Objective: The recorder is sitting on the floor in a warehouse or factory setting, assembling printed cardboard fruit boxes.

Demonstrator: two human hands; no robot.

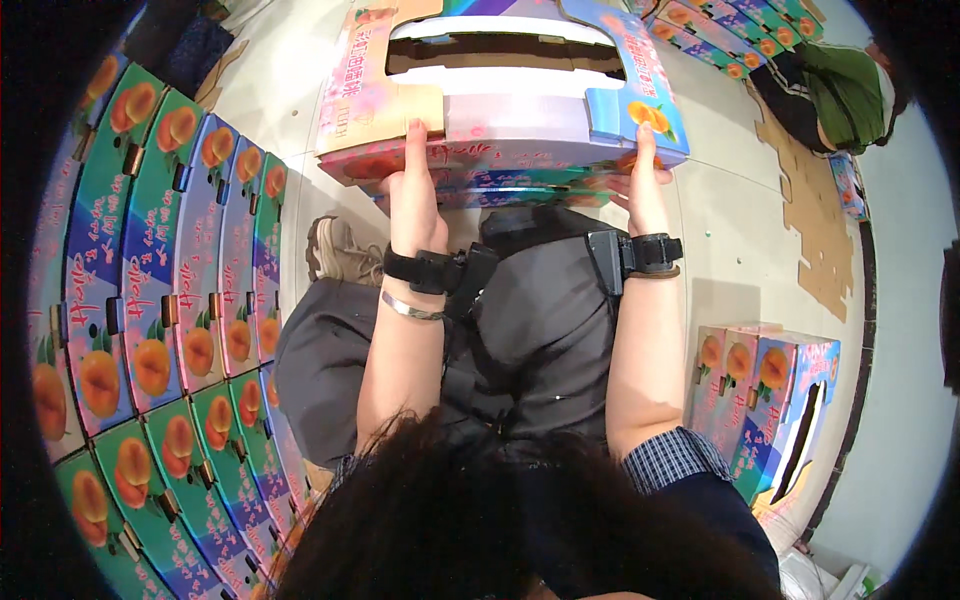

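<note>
A colourful printed fruit carton (515, 118) with a long slot in its white top sits in front of me, between my two hands. My left hand (414, 195) grips its near left side, thumb up on the top edge and fingers underneath or behind, partly hidden. At the near right side my right hand (645, 190) holds it the same way, thumb raised along the blue corner panel. More printed cardboard shows below the carton's near edge; I cannot tell whether it is a second carton. Both wrists wear black straps.
Stacked fruit cartons (160, 320) form a wall on my left. More cartons (765, 400) stand at my lower right, and others (735, 35) at the far right. Torn brown cardboard (815, 220) lies on the tiles near a person in green (835, 95). A pale wall (905, 320) bounds the right.
</note>
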